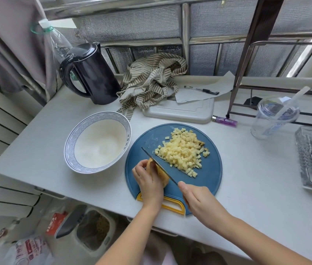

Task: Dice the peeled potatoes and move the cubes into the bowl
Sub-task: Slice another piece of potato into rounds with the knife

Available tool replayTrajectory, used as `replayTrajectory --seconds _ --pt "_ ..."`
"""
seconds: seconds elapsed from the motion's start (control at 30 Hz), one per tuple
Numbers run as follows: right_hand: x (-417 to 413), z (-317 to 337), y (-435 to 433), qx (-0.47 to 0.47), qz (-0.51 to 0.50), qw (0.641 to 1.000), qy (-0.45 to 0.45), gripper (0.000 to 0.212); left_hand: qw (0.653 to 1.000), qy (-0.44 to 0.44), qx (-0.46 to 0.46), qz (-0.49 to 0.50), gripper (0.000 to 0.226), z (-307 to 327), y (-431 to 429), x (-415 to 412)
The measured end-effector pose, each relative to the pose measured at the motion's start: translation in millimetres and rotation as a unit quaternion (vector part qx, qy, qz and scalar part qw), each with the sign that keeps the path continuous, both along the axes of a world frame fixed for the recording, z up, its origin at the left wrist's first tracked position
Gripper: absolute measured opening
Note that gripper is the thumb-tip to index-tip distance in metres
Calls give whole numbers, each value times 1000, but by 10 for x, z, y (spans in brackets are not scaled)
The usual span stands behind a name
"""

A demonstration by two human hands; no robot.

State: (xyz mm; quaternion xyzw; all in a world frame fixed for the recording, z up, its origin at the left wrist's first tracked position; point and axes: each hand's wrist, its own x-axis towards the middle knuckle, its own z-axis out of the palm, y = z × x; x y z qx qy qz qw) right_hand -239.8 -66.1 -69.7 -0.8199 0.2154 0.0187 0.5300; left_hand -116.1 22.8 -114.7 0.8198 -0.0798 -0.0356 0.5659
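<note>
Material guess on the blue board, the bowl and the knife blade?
The cutting board is likely plastic: matte, even blue with a smooth rounded edge. The bowl looks like glazed ceramic: glossy white with a printed blue rim pattern. The knife blade is thin and dark, either coated steel or ceramic; I cannot tell which.

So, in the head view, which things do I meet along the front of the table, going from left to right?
First the bowl → blue cutting board → purple lighter → plastic cup → glass tray. The knife and the potato lie over the board, so I leave them out.
</note>
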Motion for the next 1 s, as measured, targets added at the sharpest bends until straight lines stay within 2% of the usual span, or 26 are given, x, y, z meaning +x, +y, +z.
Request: replayTrajectory --seconds 0.13,0.3,0.4,0.5,0.6,0.67,0.77,0.9,1.0 --pt "1 -21 41 -27 14 999 8 64 1000 -11 -8 1 31 -4 9 20" --pt "15 -1 62 -8 0 1000 13 63 1000 18 -2 12 20 38 -29 11" --pt "26 38 68 8 -8 1000 11 63 1000 19 -5 16 31 37 -36 24" --pt "27 76 75 16 -9 1000 14 61 1000 19 -12 18 57 41 -22 17" --pt "21 105 75 26 -8 999 23 59 999 27 -15 13 65 47 -14 18" --pt "22 128 63 27 -4 999 33 57 999 32 -15 9 62 41 0 20" --pt "42 157 17 22 -1 999 45 56 999 37 -9 -2 42 29 11 35" --pt "34 165 36 -1 5 999 53 57 999 37 -7 -11 25 -8 -1 64" --pt "41 147 99 11 -2 998 62 58 999 33 -12 -6 21 -22 0 54"
